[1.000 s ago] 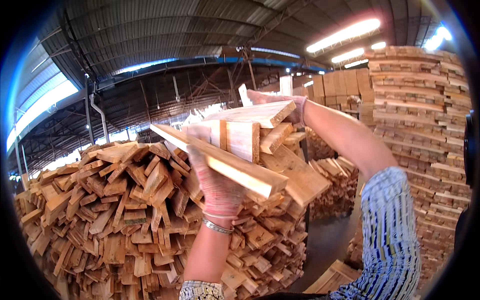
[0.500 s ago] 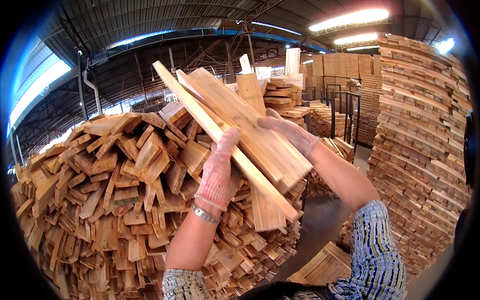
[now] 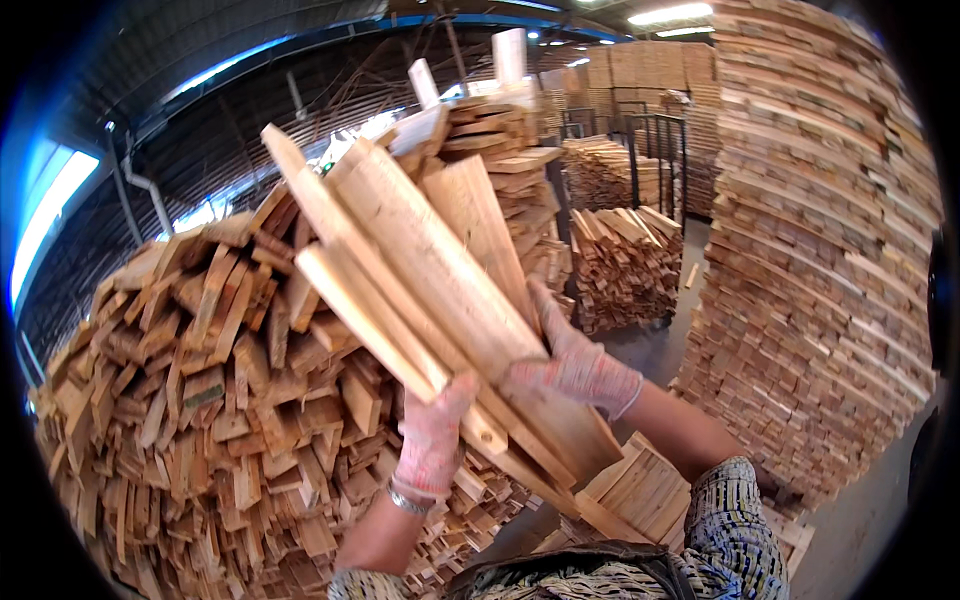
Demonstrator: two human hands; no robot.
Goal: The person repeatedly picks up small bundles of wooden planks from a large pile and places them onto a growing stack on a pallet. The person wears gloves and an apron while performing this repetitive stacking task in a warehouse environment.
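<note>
Several wooden boards (image 3: pixel 430 245) lie slanted in a bundle between my two gloved hands, their far ends raised to the left. My left hand (image 3: pixel 432 435) is closed round the bundle's lower left side, the thumb over a narrow wooden strip (image 3: pixel 365 320). On the opposite side my right hand (image 3: pixel 580 370) grips the bundle, thumb on top of a wide board and fingers along its right edge. Another wide board (image 3: pixel 480 215) leans at the bundle's right side. The undersides of the boards and part of my fingers are hidden.
A large heap of loose wood pieces (image 3: pixel 220 400) rises at the left. A tall stack of boards (image 3: pixel 810 250) stands at the right. Below the bundle are more flat boards (image 3: pixel 640 490). A dark metal rack (image 3: pixel 658 160) and a smaller wood pile (image 3: pixel 625 265) stand farther back.
The bundle has come nearer and lower, and another narrow strip now shows on its left side. My right hand has shifted down with the thumb over the boards. The view has turned right.
</note>
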